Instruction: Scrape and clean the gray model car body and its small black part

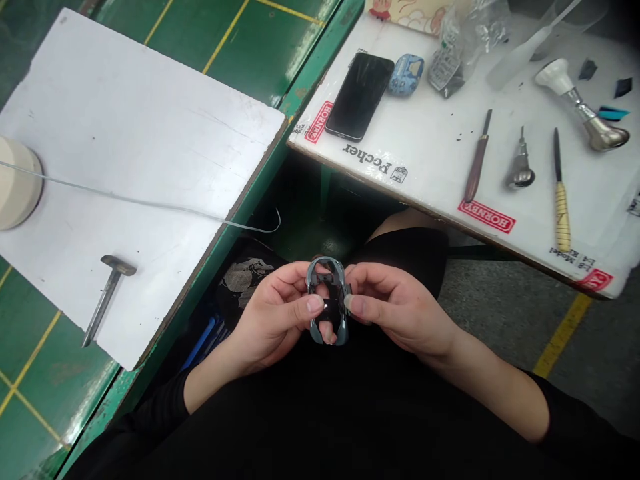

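Observation:
Above my lap, both hands hold a small glossy blue-grey toy car body (pixel 341 335), an oval shell with black parts inside. My left hand (pixel 280 310) grips its left side, the thumb over a black middle section and fingertips showing through the openings. On the right edge, my right hand (pixel 395 300) pinches the shell between thumb and index finger. A small dark piece (pixel 348 295) shows at that pinch; whether it is separate from the shell I cannot tell.
On the left board (pixel 165 133) lie a small hammer (pixel 113 287), a cream round container (pixel 17 183) and a thin cable (pixel 135 199). The right table (pixel 425 140) holds a phone (pixel 360 97), a blue case (pixel 407 75), plastic bags (pixel 447 60), a wooden-handled chisel (pixel 477 163) and several other hand tools.

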The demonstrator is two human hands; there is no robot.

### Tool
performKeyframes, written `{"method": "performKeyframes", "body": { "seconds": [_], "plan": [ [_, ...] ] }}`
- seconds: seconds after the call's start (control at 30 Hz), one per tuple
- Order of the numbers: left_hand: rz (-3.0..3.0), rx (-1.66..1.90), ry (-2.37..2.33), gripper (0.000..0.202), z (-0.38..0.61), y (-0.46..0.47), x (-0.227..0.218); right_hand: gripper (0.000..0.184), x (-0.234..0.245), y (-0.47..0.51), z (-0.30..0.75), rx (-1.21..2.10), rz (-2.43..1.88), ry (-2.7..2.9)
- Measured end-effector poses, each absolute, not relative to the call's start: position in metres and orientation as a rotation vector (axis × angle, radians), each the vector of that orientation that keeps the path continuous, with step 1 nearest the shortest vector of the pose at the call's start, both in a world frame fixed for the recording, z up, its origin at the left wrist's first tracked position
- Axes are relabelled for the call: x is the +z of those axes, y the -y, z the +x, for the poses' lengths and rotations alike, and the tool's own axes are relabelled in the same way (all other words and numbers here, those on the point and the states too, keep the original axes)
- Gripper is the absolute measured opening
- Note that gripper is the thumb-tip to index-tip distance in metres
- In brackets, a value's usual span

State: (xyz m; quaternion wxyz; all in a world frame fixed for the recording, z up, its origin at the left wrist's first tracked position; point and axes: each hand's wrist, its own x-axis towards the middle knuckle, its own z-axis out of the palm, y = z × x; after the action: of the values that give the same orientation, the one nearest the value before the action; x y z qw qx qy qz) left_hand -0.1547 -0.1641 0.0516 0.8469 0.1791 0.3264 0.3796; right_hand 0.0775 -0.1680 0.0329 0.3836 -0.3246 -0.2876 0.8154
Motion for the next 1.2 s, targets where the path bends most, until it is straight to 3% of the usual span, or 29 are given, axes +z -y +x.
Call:
{"method": "performKeyframes", "body": {
  "seconds": [0.5, 0.77, 1.2],
  "plan": [
    [0.373, 0.785, -0.702, 0.027, -0.1522, 0.1646, 0.0534, 0.022, 0.0373, 0.1686, 0.0769, 2.092, -0.809, 0.7],
    [0.326, 0.767, -0.715, 0.027, -0.1529, 0.1625, 0.0561, 0.034, 0.0303, 0.1723, 0.0764, 2.056, -0.916, 0.789],
    [0.326, 0.724, -0.701, 0.03, -0.1567, 0.1605, 0.0539, 0.038, 0.0304, 0.1698, 0.0749, 1.939, -1.034, 0.862]
  ]
}}
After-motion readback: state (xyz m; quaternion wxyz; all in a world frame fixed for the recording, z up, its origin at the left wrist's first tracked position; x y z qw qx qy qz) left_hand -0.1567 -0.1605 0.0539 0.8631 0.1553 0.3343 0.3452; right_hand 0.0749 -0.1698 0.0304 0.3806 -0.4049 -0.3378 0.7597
